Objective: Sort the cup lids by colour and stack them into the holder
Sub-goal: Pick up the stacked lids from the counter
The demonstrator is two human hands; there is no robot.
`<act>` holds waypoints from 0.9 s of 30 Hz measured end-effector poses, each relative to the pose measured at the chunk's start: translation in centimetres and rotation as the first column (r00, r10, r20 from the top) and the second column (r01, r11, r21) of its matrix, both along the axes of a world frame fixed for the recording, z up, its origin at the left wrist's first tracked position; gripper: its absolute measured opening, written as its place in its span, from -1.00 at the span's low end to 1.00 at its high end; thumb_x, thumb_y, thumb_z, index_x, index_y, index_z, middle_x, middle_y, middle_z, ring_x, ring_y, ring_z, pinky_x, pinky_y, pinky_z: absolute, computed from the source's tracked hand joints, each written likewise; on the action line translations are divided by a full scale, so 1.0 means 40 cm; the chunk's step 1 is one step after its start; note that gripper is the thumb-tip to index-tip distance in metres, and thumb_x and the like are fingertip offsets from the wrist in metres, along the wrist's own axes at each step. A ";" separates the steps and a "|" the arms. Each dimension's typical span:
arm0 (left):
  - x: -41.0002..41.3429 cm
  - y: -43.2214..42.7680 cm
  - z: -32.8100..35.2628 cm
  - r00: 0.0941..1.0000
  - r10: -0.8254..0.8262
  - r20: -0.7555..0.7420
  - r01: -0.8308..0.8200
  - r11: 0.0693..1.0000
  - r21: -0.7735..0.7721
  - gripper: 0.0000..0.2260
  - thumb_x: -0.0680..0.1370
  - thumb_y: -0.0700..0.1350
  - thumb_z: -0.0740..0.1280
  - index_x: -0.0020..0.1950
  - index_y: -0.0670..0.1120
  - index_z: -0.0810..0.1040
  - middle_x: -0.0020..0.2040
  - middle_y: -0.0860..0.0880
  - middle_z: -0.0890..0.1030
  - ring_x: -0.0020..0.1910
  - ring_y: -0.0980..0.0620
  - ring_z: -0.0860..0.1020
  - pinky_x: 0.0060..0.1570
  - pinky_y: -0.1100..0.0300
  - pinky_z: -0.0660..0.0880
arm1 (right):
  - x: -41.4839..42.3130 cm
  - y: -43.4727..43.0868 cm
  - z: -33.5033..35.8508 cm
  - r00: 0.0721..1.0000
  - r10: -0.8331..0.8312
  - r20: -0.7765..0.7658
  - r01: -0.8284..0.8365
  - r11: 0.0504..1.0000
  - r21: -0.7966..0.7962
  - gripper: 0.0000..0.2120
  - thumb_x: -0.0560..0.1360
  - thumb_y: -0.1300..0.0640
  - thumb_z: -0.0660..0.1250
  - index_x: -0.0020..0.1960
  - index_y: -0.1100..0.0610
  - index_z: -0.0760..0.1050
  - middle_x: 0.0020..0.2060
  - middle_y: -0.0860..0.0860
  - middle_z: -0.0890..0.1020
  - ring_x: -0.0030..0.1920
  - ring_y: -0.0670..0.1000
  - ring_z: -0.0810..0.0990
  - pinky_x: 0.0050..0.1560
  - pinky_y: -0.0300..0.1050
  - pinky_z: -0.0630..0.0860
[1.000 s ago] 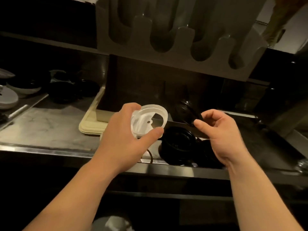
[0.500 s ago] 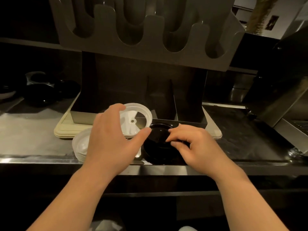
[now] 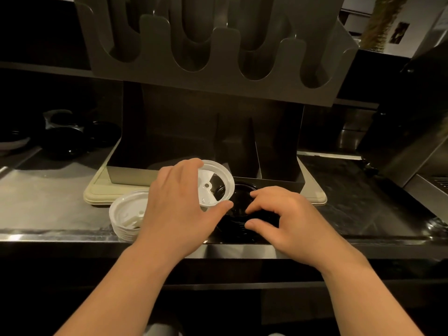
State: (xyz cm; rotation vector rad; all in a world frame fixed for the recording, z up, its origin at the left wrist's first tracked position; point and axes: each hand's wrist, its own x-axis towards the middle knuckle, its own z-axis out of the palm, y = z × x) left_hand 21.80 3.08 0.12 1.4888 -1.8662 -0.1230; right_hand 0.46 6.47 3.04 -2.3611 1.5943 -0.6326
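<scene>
My left hand (image 3: 180, 202) holds a white cup lid (image 3: 217, 184) by its rim, underside up, just above the counter. A stack of white lids (image 3: 126, 220) sits on the counter to its left. My right hand (image 3: 282, 218) rests over a stack of black lids (image 3: 238, 209) near the counter's front edge, fingers curled around the top lid; whether it grips it is unclear. The dark holder (image 3: 218, 132) stands behind on a beige tray (image 3: 97, 192), with upright dividers and a slotted top section (image 3: 211, 69).
Dark bowls and more black lids (image 3: 65, 141) lie at the back left of the steel counter (image 3: 48, 202). A dark machine (image 3: 407, 132) stands at the right. The counter's front edge (image 3: 230, 251) runs under my wrists.
My right hand dropped from mid-air onto the black lid stack and curled its fingers around the top lid. The left hand kept the white lid. The camera view shifted left and closer.
</scene>
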 end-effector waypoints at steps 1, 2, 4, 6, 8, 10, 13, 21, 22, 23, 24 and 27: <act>-0.001 0.000 0.001 1.000 0.000 0.001 0.000 1.000 -0.006 -0.29 0.37 0.32 0.47 0.40 0.13 0.27 0.33 0.15 0.42 0.26 0.09 0.33 0.18 0.14 0.33 | 0.002 -0.001 0.005 1.000 0.001 0.008 -0.001 1.000 0.020 -0.82 0.52 -0.07 0.42 0.08 -0.05 0.67 0.08 -0.18 0.64 0.27 -0.20 0.49 0.29 -0.12 0.49; 0.000 0.000 0.000 1.000 0.002 0.000 -0.002 1.000 -0.014 -0.30 0.37 0.31 0.47 0.39 0.13 0.27 0.33 0.15 0.41 0.26 0.09 0.33 0.17 0.16 0.32 | 0.006 -0.003 0.008 1.000 0.000 0.021 0.000 1.000 0.027 -0.82 0.51 -0.09 0.42 0.06 -0.05 0.67 0.03 -0.18 0.64 0.22 -0.18 0.51 0.23 -0.13 0.51; 0.002 0.000 -0.005 1.000 0.013 -0.001 -0.013 0.999 -0.035 -0.31 0.37 0.29 0.48 0.37 0.12 0.27 0.34 0.12 0.41 0.25 0.07 0.34 0.18 0.15 0.32 | 0.013 -0.008 0.009 0.999 -0.029 0.037 0.029 0.999 0.017 -0.83 0.52 -0.09 0.41 0.04 -0.06 0.69 -0.01 -0.16 0.64 0.15 -0.16 0.53 0.15 -0.17 0.51; 0.006 0.005 -0.008 1.000 0.026 0.012 -0.025 0.998 -0.053 -0.32 0.37 0.27 0.48 0.36 0.10 0.28 0.35 0.08 0.41 0.25 0.03 0.36 0.18 0.13 0.32 | 0.018 -0.013 0.007 0.998 -0.058 0.014 0.057 0.998 0.017 -0.84 0.54 -0.05 0.40 0.07 -0.05 0.69 0.00 -0.15 0.64 0.15 -0.15 0.52 0.12 -0.29 0.45; 0.007 0.012 -0.006 0.999 0.036 0.035 -0.033 0.997 -0.071 -0.33 0.37 0.25 0.49 0.35 0.08 0.28 0.35 0.06 0.41 0.25 0.00 0.37 0.19 0.11 0.33 | 0.021 -0.016 0.006 0.999 -0.049 -0.016 0.050 0.998 0.031 -0.85 0.56 0.00 0.39 0.09 -0.04 0.68 0.05 -0.15 0.63 0.18 -0.16 0.51 0.09 -0.41 0.37; 0.009 0.019 -0.004 0.997 0.060 0.049 -0.055 0.994 -0.092 -0.34 0.38 0.23 0.50 0.34 0.08 0.28 0.36 0.03 0.41 0.27 -0.03 0.37 0.21 0.07 0.35 | 0.016 -0.015 0.011 0.999 -0.032 -0.042 0.035 0.998 0.056 -0.82 0.59 0.05 0.37 0.15 -0.06 0.66 0.12 -0.16 0.61 0.23 -0.19 0.48 0.13 -0.44 0.33; 0.013 0.025 -0.003 0.996 0.079 0.044 -0.075 0.994 -0.082 -0.36 0.40 0.21 0.50 0.34 0.08 0.27 0.40 0.00 0.38 0.31 -0.06 0.36 0.26 0.03 0.36 | 0.009 -0.006 0.024 0.996 -0.022 -0.087 0.030 0.995 0.100 -0.72 0.61 0.08 0.33 0.29 -0.11 0.59 0.25 -0.22 0.52 0.32 -0.25 0.38 0.32 -0.32 0.33; 0.018 0.035 0.006 0.965 0.167 0.200 -0.155 0.985 -0.073 -0.46 0.37 0.31 0.44 0.21 0.05 0.46 0.24 -0.01 0.48 0.20 -0.09 0.37 0.07 -0.06 0.36 | 0.015 0.001 0.009 0.998 -0.060 0.000 0.060 0.998 0.018 -0.76 0.52 0.06 0.46 0.18 -0.08 0.67 0.05 -0.18 0.60 0.16 -0.18 0.51 0.21 -0.14 0.53; 0.018 0.034 0.009 0.960 0.179 0.217 -0.166 0.983 -0.078 -0.48 0.37 0.32 0.43 0.18 0.05 0.49 0.22 -0.01 0.49 0.20 -0.09 0.36 0.06 -0.07 0.35 | 0.014 0.002 0.008 0.998 -0.059 0.016 0.059 0.998 0.016 -0.77 0.50 0.03 0.47 0.16 -0.07 0.69 0.06 -0.17 0.62 0.17 -0.18 0.52 0.21 -0.12 0.53; 0.019 0.034 0.012 0.953 0.191 0.235 -0.177 0.981 -0.080 -0.50 0.37 0.33 0.42 0.15 0.06 0.51 0.21 0.00 0.50 0.20 -0.09 0.35 0.06 -0.07 0.33 | 0.014 0.003 0.009 0.998 -0.060 0.030 0.060 0.998 0.019 -0.78 0.49 0.01 0.48 0.13 -0.07 0.70 0.07 -0.16 0.63 0.19 -0.18 0.52 0.23 -0.10 0.53; 0.020 0.033 0.014 0.946 0.202 0.252 -0.189 0.979 -0.077 -0.52 0.37 0.34 0.40 0.13 0.07 0.52 0.20 0.01 0.50 0.20 -0.09 0.34 0.06 -0.07 0.32 | 0.014 0.002 0.009 0.997 -0.063 0.039 0.063 0.998 0.021 -0.80 0.49 -0.01 0.48 0.11 -0.06 0.71 0.10 -0.16 0.64 0.22 -0.18 0.52 0.26 -0.07 0.52; 0.022 0.036 0.010 0.934 0.216 0.284 -0.209 0.976 -0.053 -0.58 0.39 0.35 0.39 0.07 0.08 0.57 0.23 -0.02 0.49 0.23 -0.10 0.32 0.09 -0.09 0.31 | 0.013 -0.003 0.011 0.997 -0.070 0.042 0.068 0.997 0.045 -0.81 0.48 -0.03 0.49 0.07 -0.04 0.72 0.21 -0.12 0.62 0.34 -0.15 0.48 0.37 0.04 0.46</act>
